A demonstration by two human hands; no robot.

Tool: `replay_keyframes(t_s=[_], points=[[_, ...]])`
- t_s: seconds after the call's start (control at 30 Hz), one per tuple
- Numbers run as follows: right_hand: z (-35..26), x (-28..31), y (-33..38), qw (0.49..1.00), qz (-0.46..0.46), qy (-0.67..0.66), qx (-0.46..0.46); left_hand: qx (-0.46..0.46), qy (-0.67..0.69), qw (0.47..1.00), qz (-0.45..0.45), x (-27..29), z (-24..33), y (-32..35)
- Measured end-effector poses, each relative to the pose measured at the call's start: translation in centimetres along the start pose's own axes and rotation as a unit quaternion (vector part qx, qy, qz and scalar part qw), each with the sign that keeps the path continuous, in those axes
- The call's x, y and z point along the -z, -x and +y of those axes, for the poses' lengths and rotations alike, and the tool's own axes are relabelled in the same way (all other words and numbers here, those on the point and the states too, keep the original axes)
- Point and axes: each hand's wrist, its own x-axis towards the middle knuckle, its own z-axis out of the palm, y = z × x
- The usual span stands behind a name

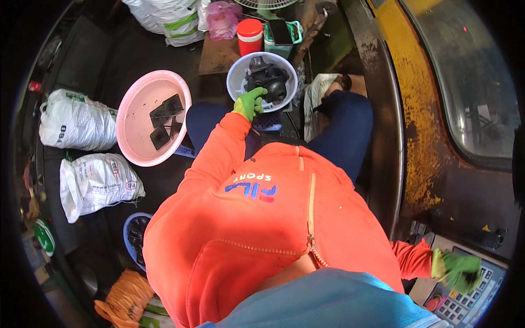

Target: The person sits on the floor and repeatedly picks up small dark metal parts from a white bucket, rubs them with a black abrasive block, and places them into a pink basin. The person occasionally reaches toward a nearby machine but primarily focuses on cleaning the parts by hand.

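Observation:
My left hand (251,103), in a light green glove, reaches to the near rim of a whitish basin (234,70). Its fingers are apart, and nothing shows between them. Black moulded plastic parts (268,76) lie heaped in that basin, close to the fingertips. Far off to the right, my right hand (458,270), in a green glove, is over a grey control panel (489,281) with rows of keys and a red round button (433,304). Its fingers are smeared, so their pose is unclear, and whether one presses a key cannot be made out.
A pink basin (129,117) with several black parts (167,117) stands left of my knee. White sacks (79,120) lie beyond it. A blue basin (131,249) sits lower left. A red jug (250,37) stands behind the whitish basin. A yellow machine with a window (465,76) borders the right.

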Motion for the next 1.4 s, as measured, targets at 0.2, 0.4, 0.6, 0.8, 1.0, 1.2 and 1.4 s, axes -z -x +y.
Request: replay_keyframes(t_s=[0.2, 0.4, 0.6, 0.8, 1.0, 1.2, 1.4], points=[[3.0, 0.1, -0.9, 0.993, 0.023, 0.082, -0.087, 0.022, -0.001, 1.0, -0.009, -1.1, -0.2, 0.2], [7.2, -2.1, -0.9, 0.978, -0.08, 0.152, -0.117, 0.033, -0.018, 0.998, 0.048, 0.5, -0.6, -1.5], [9.5, -11.6, -1.6, 0.848, -0.119, -0.403, -0.322, -0.005, -0.117, 0.993, 0.01, 2.3, -1.9, -4.2], [15.0, -26.5, -1.2, 0.836, -0.141, -0.432, -0.307, 0.057, 0.007, 0.998, -0.019, 3.2, -2.5, -3.1], [13.9, -35.9, -2.9, 0.849, -0.182, -0.365, -0.336, 0.041, 0.052, 0.998, -0.006, 5.4, -3.6, -2.3], [17.2, -30.4, -11.5, 0.742, -0.519, -0.322, -0.277, 0.046, 0.132, 0.989, -0.037, 7.9, -4.1, -2.5], [33.8, -21.2, -19.9, 0.951, -0.033, -0.085, -0.295, 0.017, 0.175, 0.984, 0.0, 5.4, -1.6, -1.7]])
